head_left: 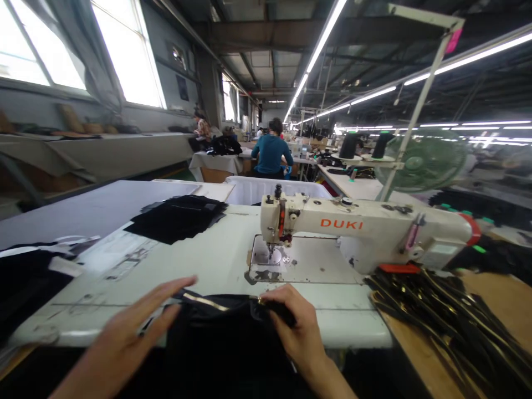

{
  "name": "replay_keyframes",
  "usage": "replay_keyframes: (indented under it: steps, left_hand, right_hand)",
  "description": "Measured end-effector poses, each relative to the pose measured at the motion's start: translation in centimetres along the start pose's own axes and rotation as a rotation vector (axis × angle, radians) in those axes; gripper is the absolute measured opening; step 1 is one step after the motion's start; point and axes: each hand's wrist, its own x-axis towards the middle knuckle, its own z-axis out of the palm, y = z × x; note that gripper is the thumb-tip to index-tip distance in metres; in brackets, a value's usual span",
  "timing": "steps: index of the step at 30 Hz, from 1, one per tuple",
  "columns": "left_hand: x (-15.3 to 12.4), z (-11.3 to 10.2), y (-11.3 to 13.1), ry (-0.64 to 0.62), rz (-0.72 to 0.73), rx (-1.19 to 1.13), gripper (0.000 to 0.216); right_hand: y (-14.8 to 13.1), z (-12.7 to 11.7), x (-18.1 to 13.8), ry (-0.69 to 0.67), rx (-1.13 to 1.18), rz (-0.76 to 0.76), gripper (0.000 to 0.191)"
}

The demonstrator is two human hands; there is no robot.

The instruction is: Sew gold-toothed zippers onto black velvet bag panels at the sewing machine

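Observation:
In front of me, a piece of black fabric (220,343) hangs over the near edge of the sewing machine table. Along its top edge runs a zipper (205,301) with shiny gold teeth. My right hand (297,327) is closed on the fabric's upper right corner, at the zipper's end. My left hand (137,327) is at the fabric's left side, thumb and fingers stretched apart; whether it touches the cloth is unclear. Just beyond my right hand stands a white sewing machine (307,221) marked DUKI, its needle area above a metal plate.
A stack of black fabric pieces (177,219) lies left of the machine, with more black cloth (29,288) at far left. Several gold-toothed zipper strips (432,310) are piled at right. Behind are a white bin (282,187), a green fan (424,160) and a seated person (272,152).

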Motion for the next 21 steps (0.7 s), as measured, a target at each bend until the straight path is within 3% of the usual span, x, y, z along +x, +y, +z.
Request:
replay_keyframes:
  steps: [2, 4, 6, 9, 12, 14, 18, 21]
  left_hand:
    - [1.0, 0.7, 3.2, -0.217, 0.152, -0.157, 0.045]
    - [2.1, 1.1, 5.9, -0.357, 0.222, -0.27, 0.043]
    - [2.6, 1.4, 7.7, -0.398, 0.307, -0.345, 0.038]
    - [2.3, 1.8, 8.8, -0.169, 0.486, -0.309, 0.028]
    - [1.5, 2.3, 9.2, 0.119, 0.66, -0.167, 0.025]
    - [1.0, 2.4, 9.5, 0.144, 0.711, -0.128, 0.028]
    - [0.3, 2.7, 9.5, 0.045, 0.698, -0.192, 0.031]
    - [-0.5, 3.9, 9.0, 0.092, 0.514, -0.377, 0.02]
  right_hand:
    - [-0.6, 0.1, 0.3, -0.06, -0.052, -0.138, 0.023]
    - [-1.3, 0.1, 0.5, -0.049, -0.149, -0.24, 0.026]
    - [-1.8, 0.2, 0.4, 0.057, -0.32, -0.266, 0.023]
    - [-2.2, 0.3, 0.0, 0.183, -0.549, -0.288, 0.012]
    - [-2.0, 0.4, -0.4, 0.121, -0.551, -0.337, 0.015]
    - [-1.9, 0.5, -0.5, 0.059, -0.475, -0.305, 0.011]
    - [-1.7, 0.4, -0.3, -0.075, -0.396, -0.252, 0.009]
    - [-1.7, 0.3, -0.4, -0.131, -0.358, -0.202, 0.008]
